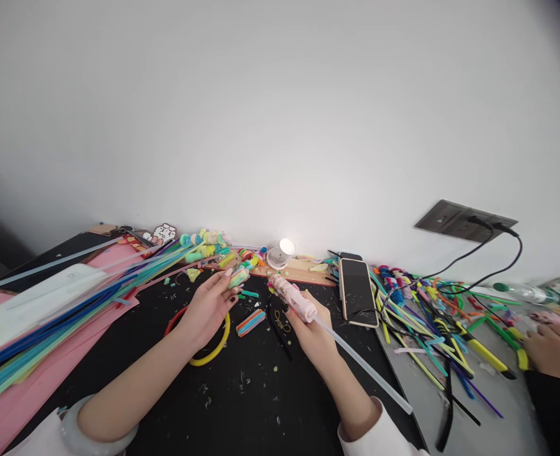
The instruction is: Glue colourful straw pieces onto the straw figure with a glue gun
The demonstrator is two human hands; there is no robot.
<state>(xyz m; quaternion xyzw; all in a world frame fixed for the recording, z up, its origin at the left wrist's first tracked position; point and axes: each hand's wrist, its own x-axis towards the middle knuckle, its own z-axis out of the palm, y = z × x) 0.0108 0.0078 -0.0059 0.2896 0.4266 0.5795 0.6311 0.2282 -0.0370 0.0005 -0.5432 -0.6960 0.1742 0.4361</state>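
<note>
From the head camera, the left hand [208, 307] pinches a small bundle of cut straw pieces [239, 277] between its fingertips, above the black surface [242, 392]. The right hand [311, 329] is wrapped around a pink glue gun [293, 296], whose nozzle points toward that bundle and whose clear glue stick [365, 370] trails back past the wrist. A yellow ring [213, 351] lies under the left hand and a phone [357, 290] lies just right of the gun. Long straws [71, 304] fan out at the left. A co-worker's hand [553, 351] rests at the far right.

Pink glue gun [293, 297]; pastel bundle [239, 277]; black table [242, 405].
</note>
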